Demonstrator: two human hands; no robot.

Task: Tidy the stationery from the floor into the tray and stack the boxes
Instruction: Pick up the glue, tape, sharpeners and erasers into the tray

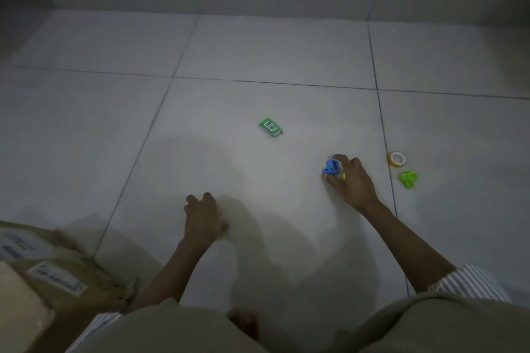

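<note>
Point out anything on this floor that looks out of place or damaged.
Stationery lies scattered on the tiles: a green box, a tape roll and a green clip, with a blue clip under the right hand. The cardboard boxes at lower left have torn, ragged edges.

Right hand (354,180) gripping blue clip (331,167), left hand (203,216) curled on floor (258,51)

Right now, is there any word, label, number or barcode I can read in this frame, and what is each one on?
No text can be read.
Small green box: a white barcode label, digits too small.
Upper cardboard box: white label, print blurred.
Lower cardboard box: white label, dark lines of print, blurred.
</note>
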